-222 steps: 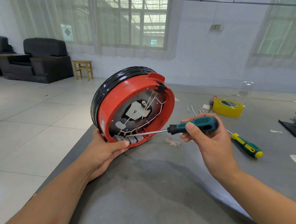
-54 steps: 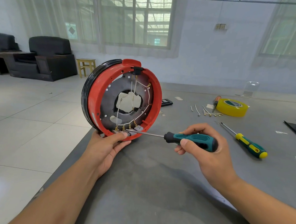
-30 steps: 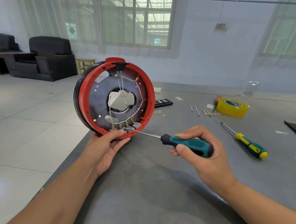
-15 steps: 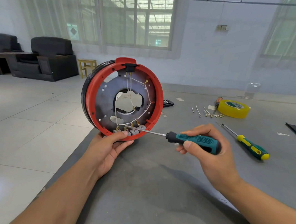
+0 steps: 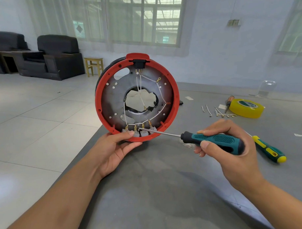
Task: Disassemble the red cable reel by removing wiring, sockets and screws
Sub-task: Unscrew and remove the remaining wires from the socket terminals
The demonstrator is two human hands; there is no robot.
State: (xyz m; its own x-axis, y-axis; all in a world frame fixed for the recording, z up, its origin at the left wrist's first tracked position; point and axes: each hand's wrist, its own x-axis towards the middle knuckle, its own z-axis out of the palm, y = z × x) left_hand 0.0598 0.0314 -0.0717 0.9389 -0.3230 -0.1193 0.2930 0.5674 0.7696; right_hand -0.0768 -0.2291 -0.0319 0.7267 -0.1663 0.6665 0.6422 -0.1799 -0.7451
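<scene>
The red cable reel [image 5: 175, 105] stands on its edge at the table's left border, open side toward me. Its dark inner plate carries white wires [image 5: 160, 91] with brass terminals running to grey sockets [image 5: 143, 133] at the bottom. My left hand [image 5: 115, 148] grips the reel's lower rim from below, thumb on the sockets. My right hand [image 5: 231, 151] holds a teal-handled screwdriver [image 5: 212, 140]; its tip touches the terminals just above the sockets.
The grey table [image 5: 161, 191] ends at the left just under the reel. A second screwdriver [image 5: 268, 151] with a yellow-green handle lies right of my hand. Farther back lie a yellow tape roll [image 5: 246, 108], loose removed wires [image 5: 222, 113] and a small red-handled tool [image 5: 228, 103].
The reel has turned to face me squarely and sits nearer the view's centre. The screwdriver tip stays at the bottom terminals, and both hands keep their holds.
</scene>
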